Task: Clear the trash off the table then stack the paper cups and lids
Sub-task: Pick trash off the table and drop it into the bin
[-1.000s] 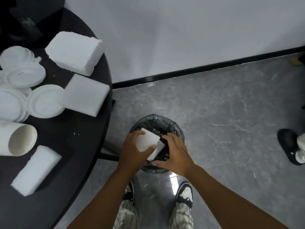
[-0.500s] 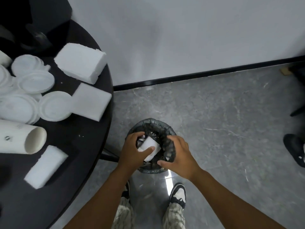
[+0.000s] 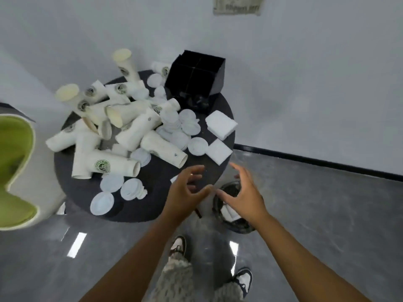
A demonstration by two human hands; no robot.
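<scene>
Both hands empty, fingers spread: left hand [image 3: 187,188] nearer the white foam block [image 3: 218,151] lying far-right on the round black desk [image 3: 152,205], right hand [image 3: 242,192] beside.

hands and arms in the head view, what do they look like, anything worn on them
Both forearms are bare, with no sleeves in view. The left hand and right hand wear no gloves and no watch or wristband. No ring can be made out.

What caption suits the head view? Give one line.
Empty hands, left and right, reach toward cup-littered table beside bin.
</scene>
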